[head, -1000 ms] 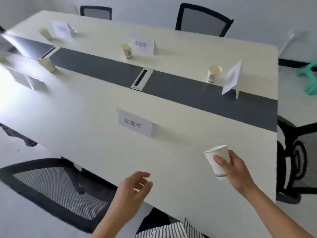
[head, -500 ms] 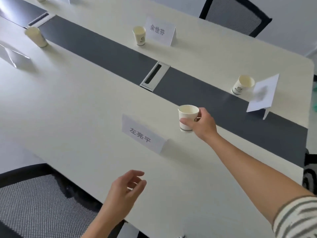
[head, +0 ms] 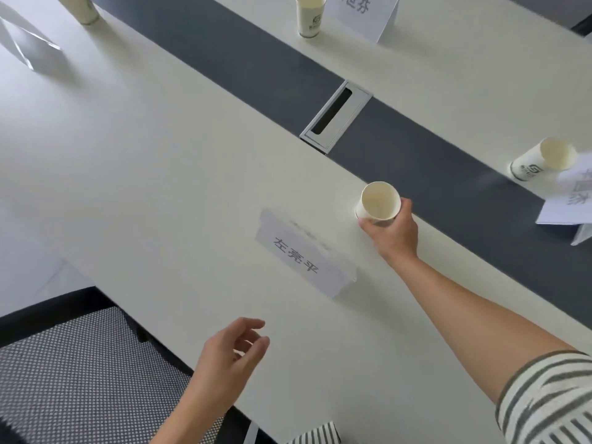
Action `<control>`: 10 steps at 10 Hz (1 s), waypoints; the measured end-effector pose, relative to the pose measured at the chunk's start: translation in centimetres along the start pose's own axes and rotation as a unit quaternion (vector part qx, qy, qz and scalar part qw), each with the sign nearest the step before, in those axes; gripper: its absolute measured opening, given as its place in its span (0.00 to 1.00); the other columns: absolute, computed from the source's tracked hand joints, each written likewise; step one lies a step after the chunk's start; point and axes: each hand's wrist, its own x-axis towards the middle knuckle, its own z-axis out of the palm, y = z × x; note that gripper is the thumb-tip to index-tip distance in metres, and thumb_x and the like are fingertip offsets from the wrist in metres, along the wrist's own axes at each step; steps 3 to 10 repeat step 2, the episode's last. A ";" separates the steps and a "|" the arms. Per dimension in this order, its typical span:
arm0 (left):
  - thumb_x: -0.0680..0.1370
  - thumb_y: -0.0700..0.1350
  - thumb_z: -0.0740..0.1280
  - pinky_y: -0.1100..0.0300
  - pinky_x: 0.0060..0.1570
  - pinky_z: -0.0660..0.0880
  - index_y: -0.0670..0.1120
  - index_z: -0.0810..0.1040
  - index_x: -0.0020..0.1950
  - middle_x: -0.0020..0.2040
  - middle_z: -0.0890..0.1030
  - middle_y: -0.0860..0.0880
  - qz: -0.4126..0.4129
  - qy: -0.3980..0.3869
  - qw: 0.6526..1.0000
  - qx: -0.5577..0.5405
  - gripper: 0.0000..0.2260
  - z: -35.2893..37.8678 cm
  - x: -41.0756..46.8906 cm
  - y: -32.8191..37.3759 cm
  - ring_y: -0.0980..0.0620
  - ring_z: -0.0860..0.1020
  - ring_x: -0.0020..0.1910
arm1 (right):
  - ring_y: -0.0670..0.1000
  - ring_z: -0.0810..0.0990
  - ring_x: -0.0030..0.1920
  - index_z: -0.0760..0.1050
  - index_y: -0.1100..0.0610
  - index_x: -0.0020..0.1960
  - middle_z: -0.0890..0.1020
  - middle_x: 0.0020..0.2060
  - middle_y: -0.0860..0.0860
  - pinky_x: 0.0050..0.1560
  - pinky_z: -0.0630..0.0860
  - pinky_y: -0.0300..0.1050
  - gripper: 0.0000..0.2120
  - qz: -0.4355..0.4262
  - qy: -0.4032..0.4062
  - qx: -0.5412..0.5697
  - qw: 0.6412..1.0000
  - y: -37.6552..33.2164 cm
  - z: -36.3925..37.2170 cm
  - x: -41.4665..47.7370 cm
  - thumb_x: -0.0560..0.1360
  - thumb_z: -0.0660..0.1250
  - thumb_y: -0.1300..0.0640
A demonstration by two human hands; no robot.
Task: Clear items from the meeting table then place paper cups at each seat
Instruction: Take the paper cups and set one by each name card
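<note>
- The right hand [head: 392, 233] is grasping a paper cup [head: 379, 203], with the thumb and fingers curling round its lower wall and the mouth facing up.
- The paper cup is sitting on the pale part of the counter [head: 160, 187], just behind the near name card [head: 304, 261] and close to the edge of the dark strip [head: 416, 145]. Whether its base is resting on the surface or hanging just above it cannot be told.
- The left hand [head: 229, 357] is hovering released over the near edge, fingers loosely bent and holding nothing, beside the mesh chair [head: 80, 363].
- The step in hand appears to be setting a cup at this seat. The far cup [head: 310, 16] and the side cup [head: 541, 160] are already standing by their own cards, so the placing stage looks well along.
- The next move is likely calling for the base to be settled flat and the fingers opened outward without dragging the light cup.
- The withdrawing arm should be clearing the near name card, which is standing close under the wrist and could tip.
</note>
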 end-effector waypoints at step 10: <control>0.75 0.44 0.69 0.69 0.34 0.74 0.54 0.79 0.50 0.39 0.82 0.49 0.037 -0.023 0.999 0.017 0.07 0.5 1.2 2.3 0.59 0.79 0.38 | 0.49 0.77 0.49 0.69 0.54 0.64 0.77 0.51 0.46 0.51 0.75 0.47 0.28 0.016 -0.035 -0.031 0.999 1.1 -2.1 -0.9 0.68 0.75 0.52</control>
